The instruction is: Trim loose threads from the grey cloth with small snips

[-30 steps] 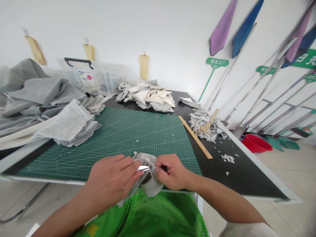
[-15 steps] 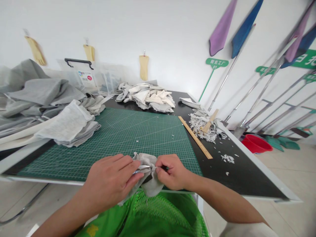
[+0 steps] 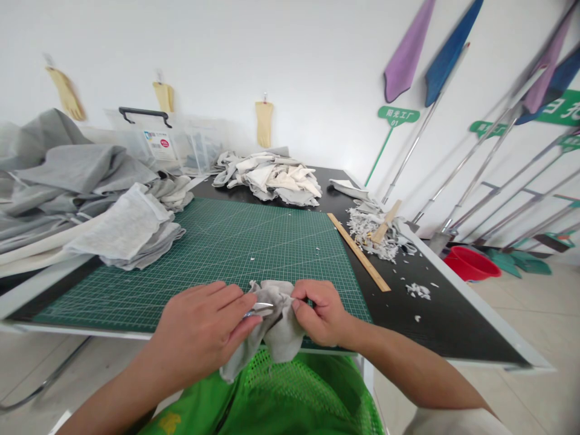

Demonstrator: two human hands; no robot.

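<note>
My left hand [image 3: 202,329] is closed round small metal scissors [image 3: 259,310], whose blades poke out toward a piece of grey cloth [image 3: 278,329]. My right hand [image 3: 319,311] pinches the cloth's right edge. The cloth hangs over the near edge of the green cutting mat [image 3: 226,248], above a green mesh bag [image 3: 281,393] in my lap.
Folded grey fabric [image 3: 122,226] lies on the mat's left, with a larger grey heap [image 3: 54,175] behind. A pile of pale cloth pieces [image 3: 269,178] sits at the back. A wooden ruler [image 3: 357,251] and cloth scraps [image 3: 376,232] lie right. A red basin [image 3: 471,264] stands on the floor.
My right hand has shifted slightly right and pulled the cloth open. The cloth now hangs lower and wider over the table's edge. The left hand has barely moved.
</note>
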